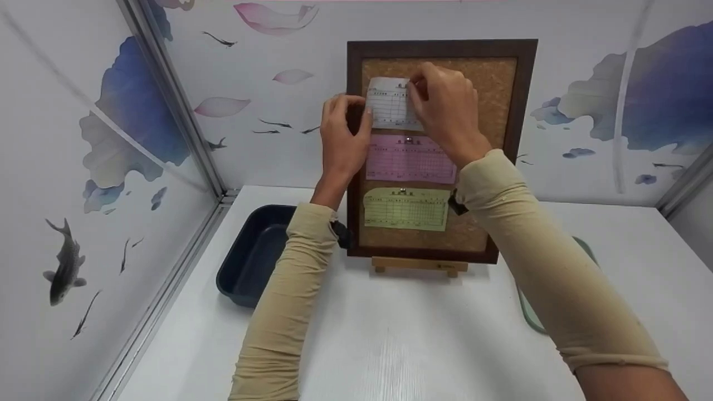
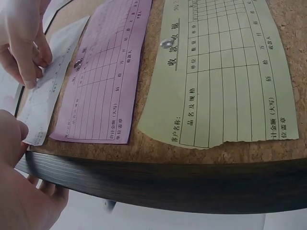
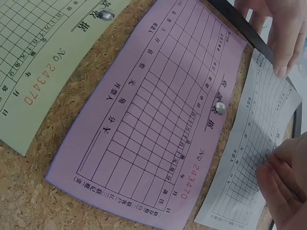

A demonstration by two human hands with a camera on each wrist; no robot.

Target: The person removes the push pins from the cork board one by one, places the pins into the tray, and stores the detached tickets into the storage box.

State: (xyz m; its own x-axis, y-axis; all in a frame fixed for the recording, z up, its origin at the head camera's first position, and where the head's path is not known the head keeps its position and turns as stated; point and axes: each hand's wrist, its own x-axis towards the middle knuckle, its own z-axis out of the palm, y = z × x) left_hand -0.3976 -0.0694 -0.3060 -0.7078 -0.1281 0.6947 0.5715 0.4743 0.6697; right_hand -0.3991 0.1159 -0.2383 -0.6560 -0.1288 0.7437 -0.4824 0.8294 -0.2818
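While left hand [image 1: 345,133] wraps left edge of corkboard [image 1: 493,111], thumb on white slip [image 1: 384,106], apparently to steady both, right hand [image 1: 448,108] pinches what looks like small tack [image 2: 35,45] against slip, high on corkboard, likely keeping paper put. Pink slip [image 1: 412,167], green slip [image 1: 404,211] lower on corkboard, each tacked near top. Wooden stand [image 1: 419,265] beneath corkboard props it.

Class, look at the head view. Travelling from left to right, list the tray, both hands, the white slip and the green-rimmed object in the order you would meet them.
Dark blue tray → left hand → white slip → right hand → green-rimmed object, partly hidden by the right sleeve.
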